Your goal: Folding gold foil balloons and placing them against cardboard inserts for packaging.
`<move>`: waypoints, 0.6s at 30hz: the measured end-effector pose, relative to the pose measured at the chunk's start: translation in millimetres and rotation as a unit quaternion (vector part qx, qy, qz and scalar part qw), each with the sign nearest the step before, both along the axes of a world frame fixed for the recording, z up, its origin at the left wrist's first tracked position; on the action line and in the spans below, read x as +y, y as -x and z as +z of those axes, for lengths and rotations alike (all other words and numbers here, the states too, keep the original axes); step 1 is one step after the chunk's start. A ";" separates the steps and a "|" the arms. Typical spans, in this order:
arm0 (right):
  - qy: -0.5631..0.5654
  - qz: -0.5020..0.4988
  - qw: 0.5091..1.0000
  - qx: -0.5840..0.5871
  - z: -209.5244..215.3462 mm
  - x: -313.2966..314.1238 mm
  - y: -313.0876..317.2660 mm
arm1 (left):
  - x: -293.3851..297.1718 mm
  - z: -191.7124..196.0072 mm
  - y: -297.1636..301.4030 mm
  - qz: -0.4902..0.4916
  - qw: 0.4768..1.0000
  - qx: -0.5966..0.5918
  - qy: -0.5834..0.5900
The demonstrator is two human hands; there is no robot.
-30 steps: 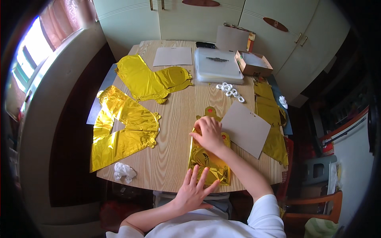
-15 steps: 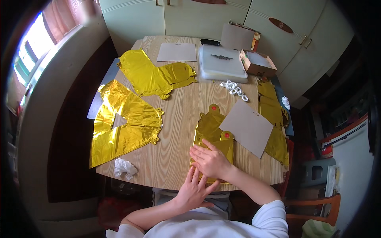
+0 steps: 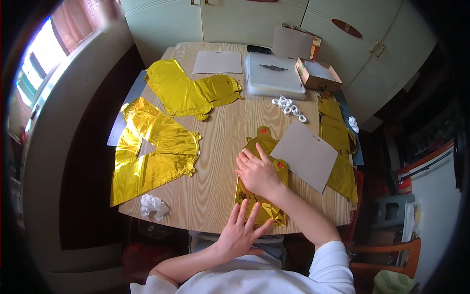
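A flat gold foil balloon [image 3: 263, 143] with small red dots lies on the wooden table [image 3: 220, 147] near its front edge. My right hand [image 3: 257, 172] rests flat on the balloon's middle, fingers spread. The near end of the balloon is pressed by my left hand [image 3: 241, 232], also spread flat, at the table's front edge. Neither hand grips anything. A grey card sheet [image 3: 304, 154] lies just to the right, overlapping the balloon's edge.
Two large gold foil balloons [image 3: 152, 152] [image 3: 191, 93] lie on the left half. More gold foil [image 3: 338, 142] lies at the right edge. White rings [image 3: 289, 106], a white plastic box [image 3: 274, 76], an open cardboard box [image 3: 317, 73], a grey sheet [image 3: 218, 62], crumpled white paper [image 3: 153, 206].
My right hand slid along the balloon toward me, then back up a little to its middle. My left hand stayed pressed at the near end.
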State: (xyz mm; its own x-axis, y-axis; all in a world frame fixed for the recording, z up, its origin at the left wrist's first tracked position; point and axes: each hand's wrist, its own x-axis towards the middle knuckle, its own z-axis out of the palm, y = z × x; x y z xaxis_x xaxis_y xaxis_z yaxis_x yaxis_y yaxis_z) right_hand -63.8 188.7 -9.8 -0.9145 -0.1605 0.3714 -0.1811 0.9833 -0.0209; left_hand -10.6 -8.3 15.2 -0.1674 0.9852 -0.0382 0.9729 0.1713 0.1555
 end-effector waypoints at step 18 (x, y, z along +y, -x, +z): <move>0.084 -0.009 0.996 -0.022 40.1 -6.3 -82.4 | 0.8 2.6 -0.8 -0.001 1.000 -0.002 0.007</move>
